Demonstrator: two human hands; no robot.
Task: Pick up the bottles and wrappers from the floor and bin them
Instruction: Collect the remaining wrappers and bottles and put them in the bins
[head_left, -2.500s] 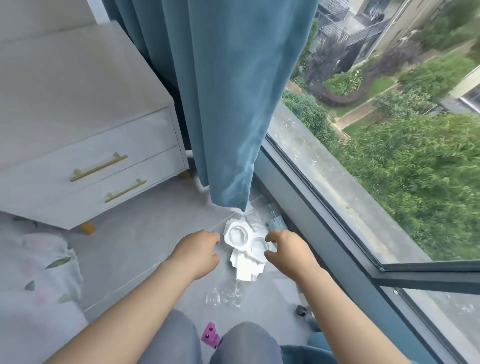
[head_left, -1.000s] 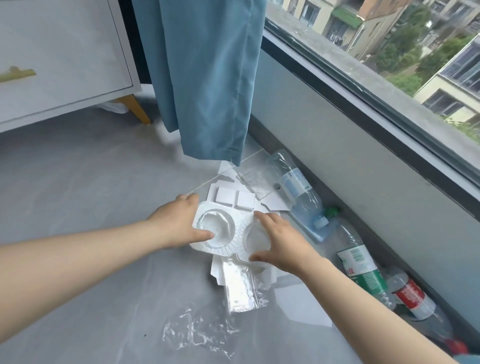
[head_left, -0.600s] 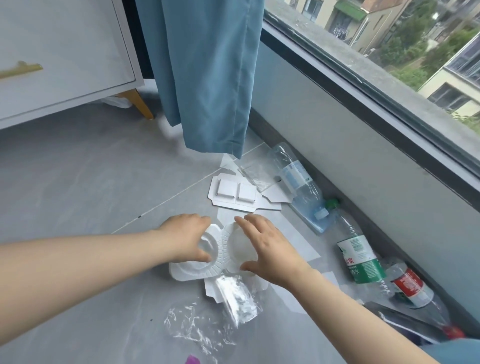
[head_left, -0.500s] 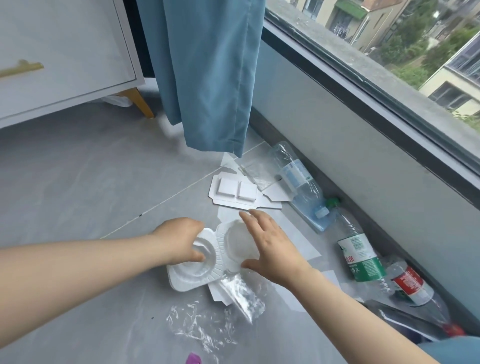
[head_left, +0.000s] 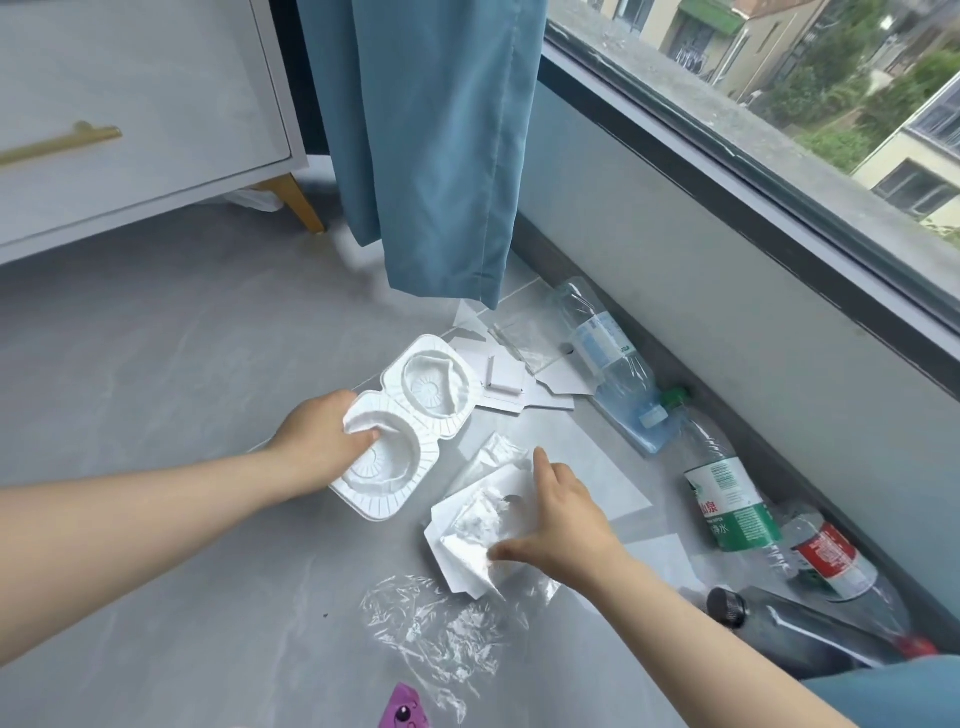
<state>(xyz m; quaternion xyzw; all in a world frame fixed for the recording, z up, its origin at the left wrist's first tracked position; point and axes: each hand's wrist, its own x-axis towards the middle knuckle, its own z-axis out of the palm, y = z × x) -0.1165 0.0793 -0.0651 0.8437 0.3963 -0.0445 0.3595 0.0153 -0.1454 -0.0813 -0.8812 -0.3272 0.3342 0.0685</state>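
Left hand: the left hand (head_left: 323, 442) is gripping the near cup of a white plastic tray (head_left: 410, 423), thumb pressing inside the cup, fingers curling under the rim, the tray tilting off the grey floor (head_left: 156, 389).
Film: a crumpled clear film (head_left: 436, 631) is lying on the floor near the bottom edge of the view.
Right hand: the right hand (head_left: 563, 522) is spreading wide, fingers apart, pressing down on a white wrapper (head_left: 475, 525), not closing around it.
Cardboard: white card pieces (head_left: 506, 382) are lying below the blue curtain (head_left: 431, 145).
Bottles: a clear bottle (head_left: 605, 358), a green-label bottle (head_left: 724, 493) and a red-label bottle (head_left: 826, 558) are lying along the foot of the wall (head_left: 701, 291).
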